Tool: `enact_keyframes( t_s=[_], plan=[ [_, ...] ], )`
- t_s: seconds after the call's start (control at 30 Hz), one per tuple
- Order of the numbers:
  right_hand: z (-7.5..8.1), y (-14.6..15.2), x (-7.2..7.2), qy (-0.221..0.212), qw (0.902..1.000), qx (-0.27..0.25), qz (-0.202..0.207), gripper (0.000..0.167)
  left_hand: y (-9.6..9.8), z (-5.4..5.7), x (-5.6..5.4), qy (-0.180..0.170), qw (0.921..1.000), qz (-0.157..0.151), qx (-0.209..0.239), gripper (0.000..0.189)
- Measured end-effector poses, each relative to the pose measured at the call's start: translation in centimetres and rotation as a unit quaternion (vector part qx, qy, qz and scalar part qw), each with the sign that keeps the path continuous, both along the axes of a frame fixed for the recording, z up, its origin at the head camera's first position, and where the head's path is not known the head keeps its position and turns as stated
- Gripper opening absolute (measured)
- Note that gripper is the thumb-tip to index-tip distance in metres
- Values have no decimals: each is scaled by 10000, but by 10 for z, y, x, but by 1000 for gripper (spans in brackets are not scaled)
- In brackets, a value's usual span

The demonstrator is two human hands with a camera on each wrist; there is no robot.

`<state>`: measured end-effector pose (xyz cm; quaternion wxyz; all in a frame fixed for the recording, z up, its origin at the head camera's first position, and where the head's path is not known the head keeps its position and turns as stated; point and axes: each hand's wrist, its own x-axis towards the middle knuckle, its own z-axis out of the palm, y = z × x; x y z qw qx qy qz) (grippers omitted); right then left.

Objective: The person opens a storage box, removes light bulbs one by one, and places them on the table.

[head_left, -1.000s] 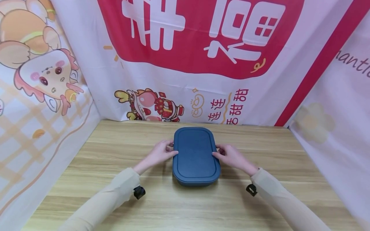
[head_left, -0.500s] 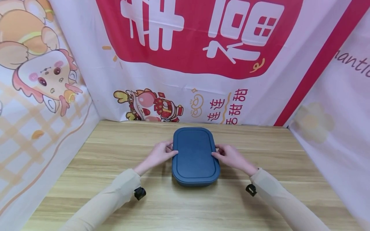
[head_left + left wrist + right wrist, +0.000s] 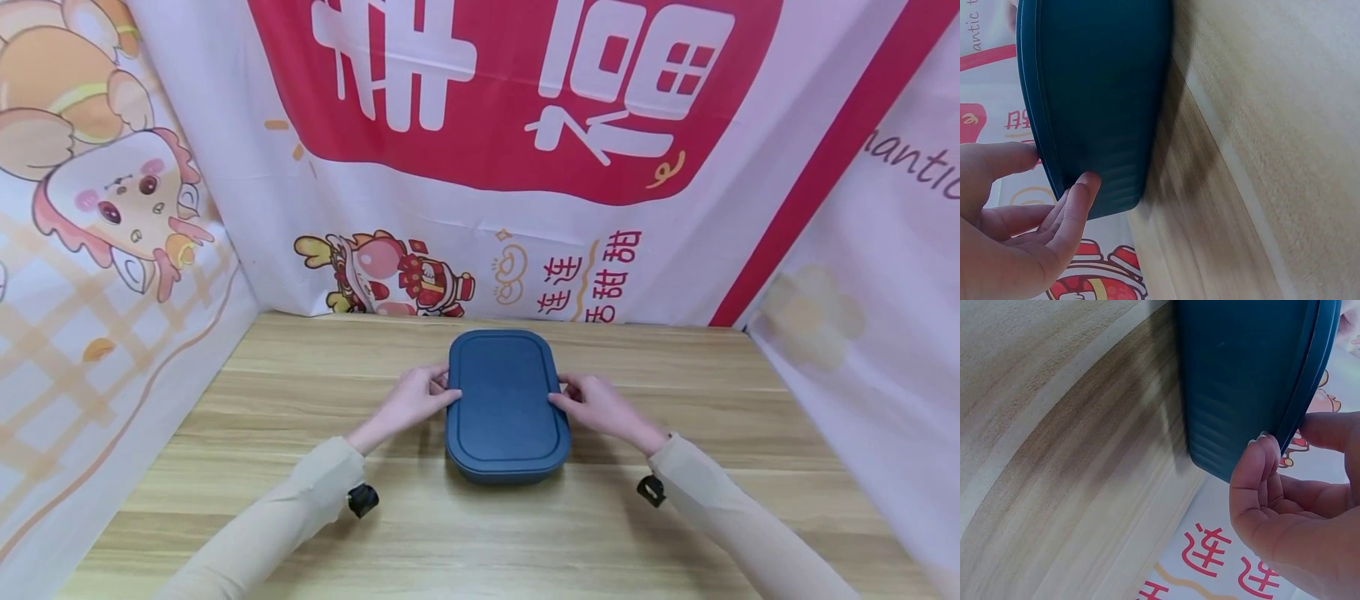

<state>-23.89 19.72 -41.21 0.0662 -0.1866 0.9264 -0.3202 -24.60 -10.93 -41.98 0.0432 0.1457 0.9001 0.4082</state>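
A dark blue rectangular lunch box (image 3: pixel 504 400) with its lid on sits on the wooden table, its long sides running away from me. At its left side, my left hand (image 3: pixel 420 393) pinches the lid's rim, thumb on the top edge and fingers underneath. Across from it, my right hand (image 3: pixel 596 404) grips the opposite rim the same way. The left wrist view shows the box's side wall (image 3: pixel 1100 94) with curled fingers (image 3: pixel 1075 206) against it. In the right wrist view, bent fingertips (image 3: pixel 1259 447) lie against the side wall (image 3: pixel 1235 381), just under the rim.
The wooden table (image 3: pixel 502 542) ends at a printed cloth wall (image 3: pixel 495 192) close behind the box. More printed cloth hangs at the left (image 3: pixel 97 292) and the right. A black wrist strap (image 3: pixel 363 500) hangs below the left sleeve, another (image 3: pixel 651 491) below the right.
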Motion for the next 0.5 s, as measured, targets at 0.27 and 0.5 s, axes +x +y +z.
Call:
enact_keyframes(
  t_s=[0.27,0.5],
  plan=[
    [4,-1,0,2,10000,-10,-75,43,-1,1,-1,77,9999,-56,-91,58],
    [7,-2,1,-28,9999,-22,-128,45,-2,1,-2,75,9998,-83,-170,57]
  ],
)
